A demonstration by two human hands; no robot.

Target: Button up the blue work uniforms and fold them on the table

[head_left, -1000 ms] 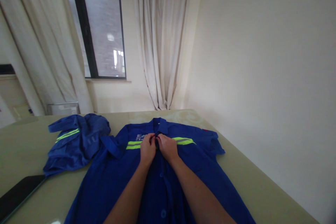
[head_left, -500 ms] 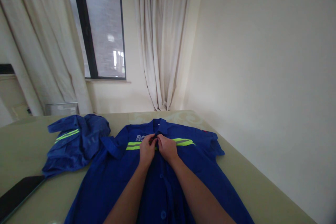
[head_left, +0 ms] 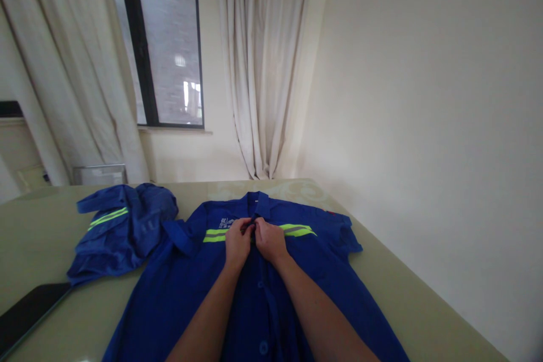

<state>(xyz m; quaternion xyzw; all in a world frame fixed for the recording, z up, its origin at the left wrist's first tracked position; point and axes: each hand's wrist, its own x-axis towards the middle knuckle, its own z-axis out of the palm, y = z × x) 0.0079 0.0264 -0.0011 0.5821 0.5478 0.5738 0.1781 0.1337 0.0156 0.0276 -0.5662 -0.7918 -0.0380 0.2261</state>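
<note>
A: Location of the item?

B: On a pale green table (head_left: 40, 229). The blue shirt (head_left: 250, 288) lies spread directly under the grip, its body running back toward the camera, a short sleeve out to either side. Left of the grip sits a crumpled second garment (head_left: 123, 240), also blue, against or just beside one sleeve; cannot tell which.

A: Handling?

B: Judged light, soft and limp; not fragile, but likely to crease or slide if tugged. The layered edge of the front opening should be firmest, so best held there, with fingertips.

A: State of the grip?

B: Left hand (head_left: 238, 243) and right hand (head_left: 270, 239) meet with fingertips pinched on that opening (whether a button lies between them cannot be told; the fingers cover it).

A: Appearance?

B: Deep blue, rippled down the front. A yellow-green band (head_left: 215, 235) with a grey stripe shows on both sides of the grip. The collar (head_left: 259, 203) lies just beyond it, white lettering (head_left: 223, 222) just left, a round button (head_left: 263, 347) well below.
</note>
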